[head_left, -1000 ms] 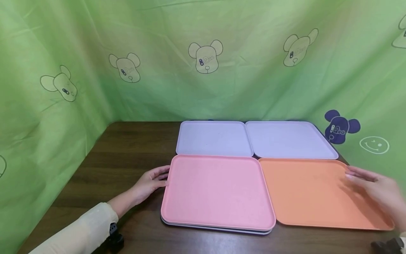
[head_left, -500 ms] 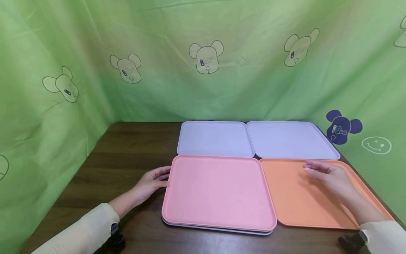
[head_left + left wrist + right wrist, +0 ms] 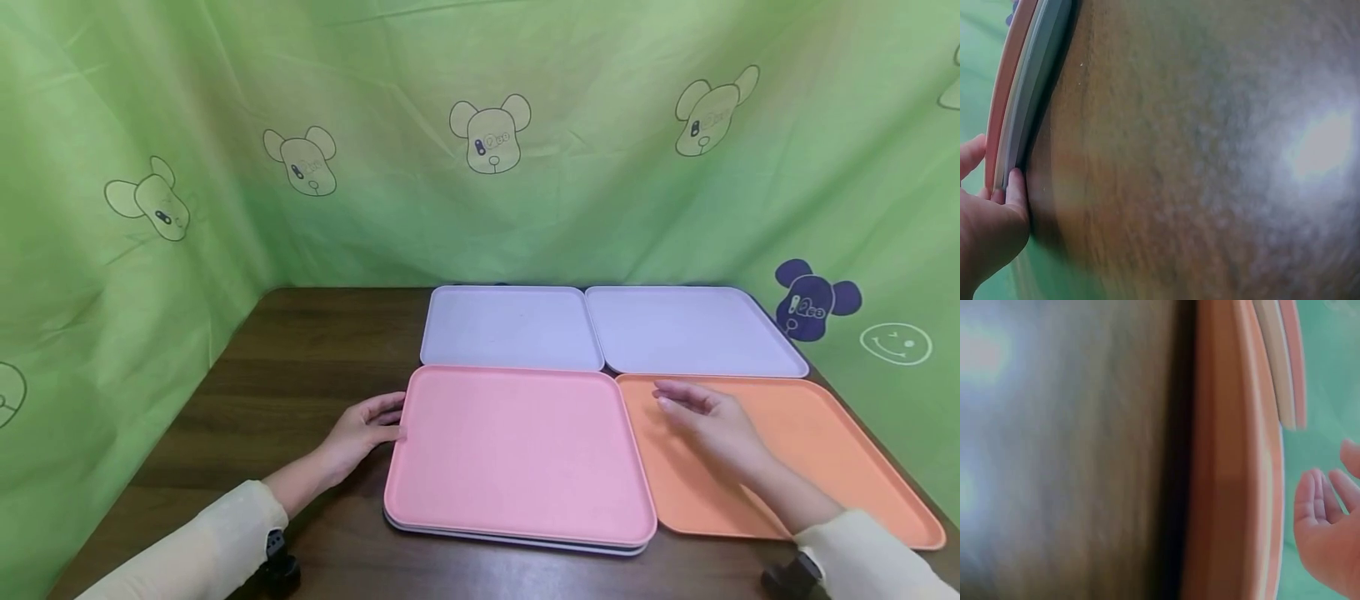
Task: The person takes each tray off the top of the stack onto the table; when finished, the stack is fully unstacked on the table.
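Observation:
A pink tray lies on top of a stack, with grey-edged trays beneath it. At the stack's left edge, my left hand touches the side with its fingertips, the thumb right at the pink rim. In the left wrist view, these fingers stand against the stacked rims. To the right lies an orange tray, its corner close to the pink one. My right hand hovers over the orange tray's left part, fingers loosely bent, holding nothing. The right wrist view shows that hand above the orange rim.
Two pale lavender trays lie side by side along the back of the brown wooden table. A green curtain with bear-head prints hangs behind and on both sides.
My right hand has moved left from the orange tray's right edge across it, towards the pink tray. My left hand has stayed at the stack, and the trays have not moved.

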Motion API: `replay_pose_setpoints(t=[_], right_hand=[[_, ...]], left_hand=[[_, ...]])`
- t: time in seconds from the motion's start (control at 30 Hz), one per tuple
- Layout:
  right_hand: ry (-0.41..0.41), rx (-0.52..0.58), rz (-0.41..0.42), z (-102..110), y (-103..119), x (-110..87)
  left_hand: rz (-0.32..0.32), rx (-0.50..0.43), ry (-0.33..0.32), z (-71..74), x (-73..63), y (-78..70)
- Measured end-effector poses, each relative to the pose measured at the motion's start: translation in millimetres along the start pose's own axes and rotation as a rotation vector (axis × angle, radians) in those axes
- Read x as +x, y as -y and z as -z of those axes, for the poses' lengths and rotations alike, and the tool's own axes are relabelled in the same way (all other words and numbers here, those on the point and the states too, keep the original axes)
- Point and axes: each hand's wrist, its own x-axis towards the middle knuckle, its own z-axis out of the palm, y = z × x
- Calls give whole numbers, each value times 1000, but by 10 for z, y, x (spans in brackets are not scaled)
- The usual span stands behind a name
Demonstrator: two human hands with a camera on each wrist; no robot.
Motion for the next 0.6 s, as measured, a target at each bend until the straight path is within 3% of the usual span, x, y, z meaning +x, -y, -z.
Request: replay_pose_setpoints(t=[0.27, 0.6], right_hand=[[-39, -25, 63, -209, 65, -25], [16, 11, 16, -349, 66, -49]], left_hand=[[5, 47, -71, -51, -6, -11], [16, 83, -114, -92, -17, -25]])
